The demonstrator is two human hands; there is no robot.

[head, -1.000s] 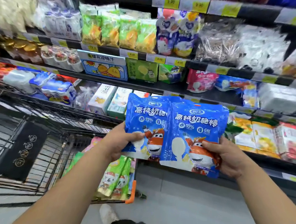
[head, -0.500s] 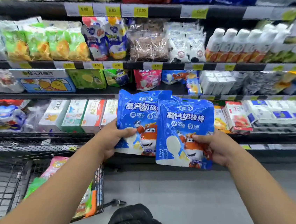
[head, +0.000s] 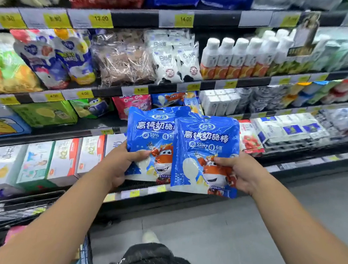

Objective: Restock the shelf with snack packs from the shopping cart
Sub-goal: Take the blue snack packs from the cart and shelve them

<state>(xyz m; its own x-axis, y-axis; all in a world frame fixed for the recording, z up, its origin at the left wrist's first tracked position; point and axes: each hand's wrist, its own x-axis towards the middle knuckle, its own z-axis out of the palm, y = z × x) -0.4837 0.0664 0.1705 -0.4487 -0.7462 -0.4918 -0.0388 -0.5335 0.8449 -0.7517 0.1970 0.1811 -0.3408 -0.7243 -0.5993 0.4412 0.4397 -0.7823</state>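
Two blue snack packs with a cartoon plane are held upright in front of the shelf (head: 104, 132). My left hand (head: 120, 162) grips the left blue pack (head: 149, 133) at its lower left, thumb on the front. The right blue pack (head: 205, 156) overlaps the left one and is gripped low on its right side by my right hand (head: 239, 171). Behind the packs on the middle shelf lie a pink pack (head: 133, 104) and a similar blue pack (head: 168, 99). The shopping cart (head: 9, 217) shows only at the lower left, with a pink pack (head: 13, 232) inside.
Shelves hold white bottles (head: 236, 56), white cartons (head: 221, 102), boxed goods (head: 63, 159) and green boxes (head: 44, 114). Yellow price tags line the shelf edges. Grey floor (head: 222, 233) lies below right; my shoe (head: 150, 237) and dark clothing are at the bottom centre.
The view has swung right and up along the shelf, so the cart has slid to the lower left. Both hands still hold the two blue packs, now in front of the middle shelf.
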